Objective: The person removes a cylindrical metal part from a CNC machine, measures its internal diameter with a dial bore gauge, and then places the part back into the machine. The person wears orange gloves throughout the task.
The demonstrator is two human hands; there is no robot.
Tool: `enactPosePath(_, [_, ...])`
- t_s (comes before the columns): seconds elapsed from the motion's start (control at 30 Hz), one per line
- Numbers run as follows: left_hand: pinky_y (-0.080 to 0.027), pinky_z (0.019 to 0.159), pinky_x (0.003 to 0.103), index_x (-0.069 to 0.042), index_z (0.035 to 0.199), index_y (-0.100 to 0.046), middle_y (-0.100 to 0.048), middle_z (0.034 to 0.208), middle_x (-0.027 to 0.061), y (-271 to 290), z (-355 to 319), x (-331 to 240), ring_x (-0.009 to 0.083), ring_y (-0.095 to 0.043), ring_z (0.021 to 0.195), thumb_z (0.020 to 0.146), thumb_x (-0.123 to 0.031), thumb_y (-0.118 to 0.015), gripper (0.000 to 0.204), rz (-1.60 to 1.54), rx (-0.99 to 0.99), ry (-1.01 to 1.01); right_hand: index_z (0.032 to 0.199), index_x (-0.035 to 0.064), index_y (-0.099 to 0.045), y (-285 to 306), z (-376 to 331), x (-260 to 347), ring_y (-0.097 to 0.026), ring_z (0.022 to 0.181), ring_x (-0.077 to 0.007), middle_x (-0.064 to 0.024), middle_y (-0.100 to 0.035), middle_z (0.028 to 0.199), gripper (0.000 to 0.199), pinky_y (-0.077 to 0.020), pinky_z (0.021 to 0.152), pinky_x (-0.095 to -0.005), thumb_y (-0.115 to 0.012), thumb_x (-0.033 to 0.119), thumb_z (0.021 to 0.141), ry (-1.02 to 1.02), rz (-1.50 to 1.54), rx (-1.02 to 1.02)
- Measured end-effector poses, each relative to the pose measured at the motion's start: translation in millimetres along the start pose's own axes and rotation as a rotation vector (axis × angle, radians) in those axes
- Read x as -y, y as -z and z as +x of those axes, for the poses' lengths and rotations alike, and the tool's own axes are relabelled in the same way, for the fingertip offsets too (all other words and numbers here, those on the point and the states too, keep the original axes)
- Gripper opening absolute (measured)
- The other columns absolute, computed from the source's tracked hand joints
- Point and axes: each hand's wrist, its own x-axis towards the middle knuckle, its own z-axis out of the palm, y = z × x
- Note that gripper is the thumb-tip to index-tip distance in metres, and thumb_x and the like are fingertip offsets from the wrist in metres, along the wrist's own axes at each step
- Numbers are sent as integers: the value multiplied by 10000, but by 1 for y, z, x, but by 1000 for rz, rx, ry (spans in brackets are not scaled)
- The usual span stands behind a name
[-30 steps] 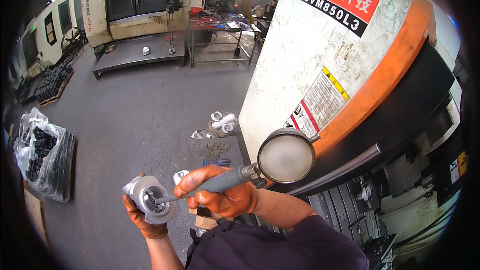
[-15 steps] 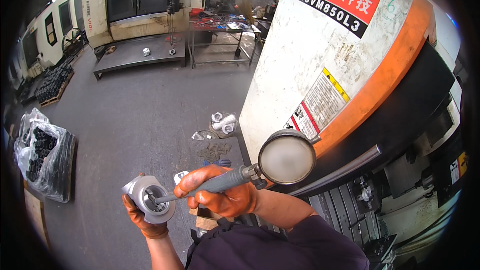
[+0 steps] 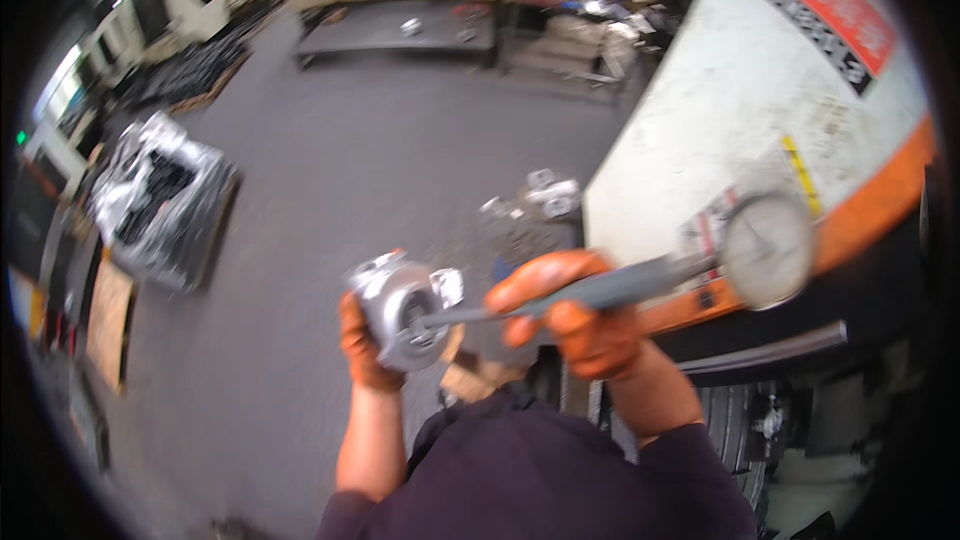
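My left hand [image 3: 366, 342], in an orange glove, is closed around the side of a silver metal fitting [image 3: 384, 285] with a round bore. In my right hand [image 3: 592, 328], gloved alike, is a dial bore gauge [image 3: 640, 282], gripped by its grey handle. Its thin stem points left, and the tip lies at the mouth of the bore; how deep it sits is blurred. The round dial [image 3: 765, 252] is at the gauge's right end, its face toward me, with the reading too smeared to make out.
A white and orange machine [image 3: 690, 130] stands close on the right, with a metal bar handle [image 3: 770, 348]. Silver fittings [image 3: 552, 196] lie on the floor ahead. A plastic-wrapped pallet load [image 3: 165, 205] is at left; a low metal platform [image 3: 390, 32] and a cluttered table [image 3: 590, 25] are farther back.
The view has swung left and downward, so the surroundings appear farther right and higher. My right hand and the gauge's dial are now farther from the fitting. Both hands keep their holds.
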Motion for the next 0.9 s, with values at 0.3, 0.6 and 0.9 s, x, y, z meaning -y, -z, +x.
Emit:
enactPosePath(0.3, [-573,982,442,-2,1499,-373,-607,1324,218,22,4,-2,330,-653,1168,836,-535,-759,934,-488,63,155,1277,-81,-536,15,-7,28,-743,815,-331,-300,-681,1101,518,-632,701,-359,-671,332,995,126,-24,-37])
enactPosePath(0.6, [-501,1071,470,-54,1559,-292,-490,1455,206,7,8,-42,334,-546,1297,835,-551,-718,975,-172,-64,-382,1337,25,-543,-28,-27,-13,-733,860,-319,-303,-629,1243,394,-589,815,-452,-551,299,1053,375,-48,-90])
enactPosePath(0.9, [-540,1023,602,-50,1540,-286,-433,1395,236,9,9,-55,494,-490,1315,803,-379,-702,909,-344,153,-477,1464,-102,-269,-29,-23,-50,-430,600,-134,-362,-517,1351,512,-413,577,-276,-426,167,1057,476,65,200])
